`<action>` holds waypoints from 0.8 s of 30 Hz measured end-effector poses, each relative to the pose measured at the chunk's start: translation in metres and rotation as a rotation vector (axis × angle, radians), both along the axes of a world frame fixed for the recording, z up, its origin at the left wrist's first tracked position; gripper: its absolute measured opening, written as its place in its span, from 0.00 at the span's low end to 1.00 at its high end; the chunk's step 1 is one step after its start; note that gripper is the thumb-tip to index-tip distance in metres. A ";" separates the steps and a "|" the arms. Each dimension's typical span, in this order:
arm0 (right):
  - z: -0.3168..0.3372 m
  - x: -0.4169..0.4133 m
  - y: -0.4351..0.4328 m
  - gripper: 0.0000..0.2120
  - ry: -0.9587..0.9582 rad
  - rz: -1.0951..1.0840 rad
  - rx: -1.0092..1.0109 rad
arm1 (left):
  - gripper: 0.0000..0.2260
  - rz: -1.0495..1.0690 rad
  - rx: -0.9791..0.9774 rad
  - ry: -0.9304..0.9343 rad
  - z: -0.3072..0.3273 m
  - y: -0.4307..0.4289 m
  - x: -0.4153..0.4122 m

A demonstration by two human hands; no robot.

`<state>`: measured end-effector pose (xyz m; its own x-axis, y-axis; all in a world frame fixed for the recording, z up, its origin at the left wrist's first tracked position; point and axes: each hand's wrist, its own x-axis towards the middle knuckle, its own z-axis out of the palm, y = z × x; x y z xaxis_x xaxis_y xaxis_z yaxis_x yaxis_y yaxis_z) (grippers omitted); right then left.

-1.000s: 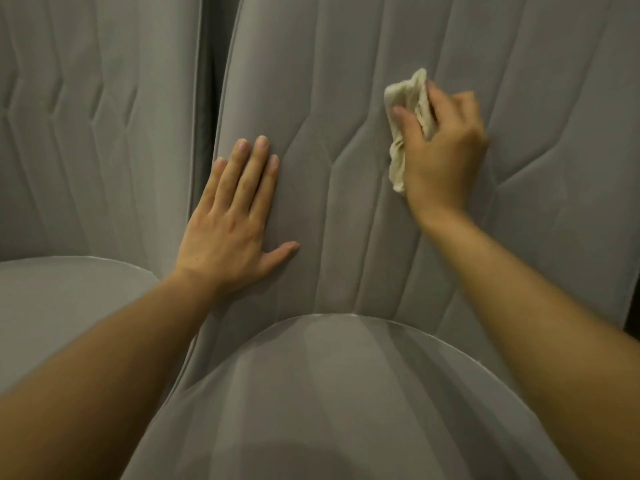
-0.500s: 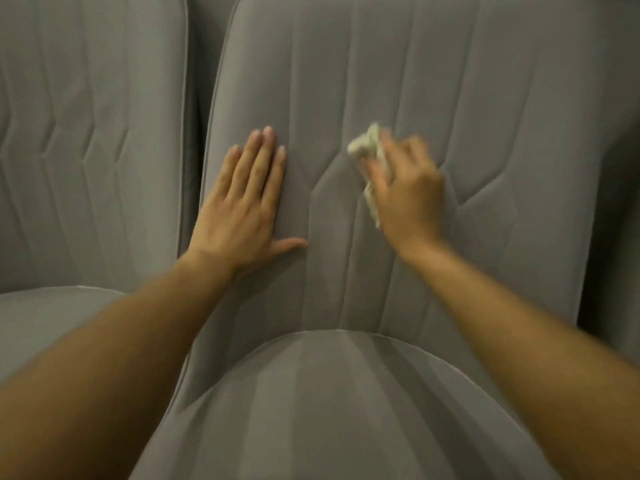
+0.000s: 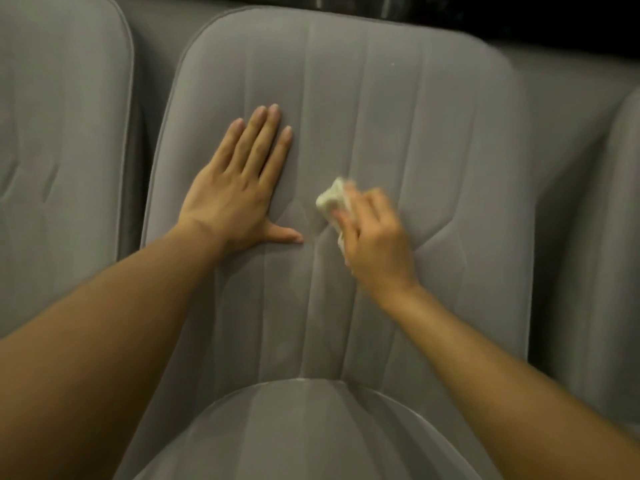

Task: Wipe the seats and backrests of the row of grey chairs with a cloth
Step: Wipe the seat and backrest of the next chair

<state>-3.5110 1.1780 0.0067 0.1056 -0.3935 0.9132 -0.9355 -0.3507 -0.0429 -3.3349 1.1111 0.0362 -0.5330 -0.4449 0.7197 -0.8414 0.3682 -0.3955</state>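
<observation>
The left hand (image 3: pixel 239 188) is lying flat on the middle chair's backrest (image 3: pixel 398 109), fingers straight and together, thumb spread sideways, holding nothing. The right hand (image 3: pixel 375 242) is gripping a bunched pale cloth (image 3: pixel 331 200), fingers curled over it, and is pressing it against the backrest's centre, just beside the left thumb. The seat (image 3: pixel 304 431) is lying below. Neighbouring chairs (image 3: pixel 59 133) are standing on either side.
</observation>
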 end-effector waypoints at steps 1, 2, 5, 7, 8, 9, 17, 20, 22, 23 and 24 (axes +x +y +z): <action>0.019 -0.002 -0.005 0.17 -0.033 -0.025 -0.058 | 0.55 -0.007 -0.005 -0.001 0.000 -0.001 0.000; 0.041 -0.004 -0.012 0.16 -0.068 -0.054 -0.123 | 0.54 -0.012 -0.011 0.000 0.000 -0.001 0.000; 0.097 -0.004 -0.040 0.16 -0.157 -0.181 -0.174 | 0.55 -0.017 0.003 0.007 0.000 -0.002 0.000; 0.094 -0.003 -0.049 0.17 -0.152 -0.265 -0.150 | 0.53 -0.003 0.002 0.003 0.000 -0.002 -0.001; 0.081 -0.002 -0.047 0.17 -0.106 -0.263 -0.139 | 0.53 0.005 0.003 0.001 0.000 -0.001 0.000; 0.065 0.000 -0.043 0.17 -0.045 -0.231 -0.124 | 0.52 0.010 0.004 -0.002 0.000 -0.001 0.000; 0.115 -0.013 -0.036 0.16 -0.123 -0.130 -0.202 | 0.50 -0.004 -0.012 0.019 -0.001 0.002 0.000; 0.162 -0.029 -0.054 0.16 -0.183 -0.306 -0.149 | 0.49 -0.004 -0.010 0.016 0.000 0.001 0.000; 0.154 -0.027 -0.061 0.17 -0.176 -0.358 -0.106 | 0.49 0.003 -0.020 0.005 0.001 0.001 0.000; 0.139 -0.024 -0.062 0.17 -0.145 -0.369 -0.113 | 0.49 0.005 -0.018 0.002 0.000 0.001 0.000; 0.121 -0.021 -0.060 0.16 -0.107 -0.346 -0.141 | 0.49 0.006 -0.017 0.003 0.000 0.001 0.000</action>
<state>-3.5318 1.1184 0.1279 -0.1100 -0.2592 0.9595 -0.9924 -0.0241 -0.1203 -3.3345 1.1123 0.0361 -0.5282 -0.4360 0.7286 -0.8447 0.3567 -0.3990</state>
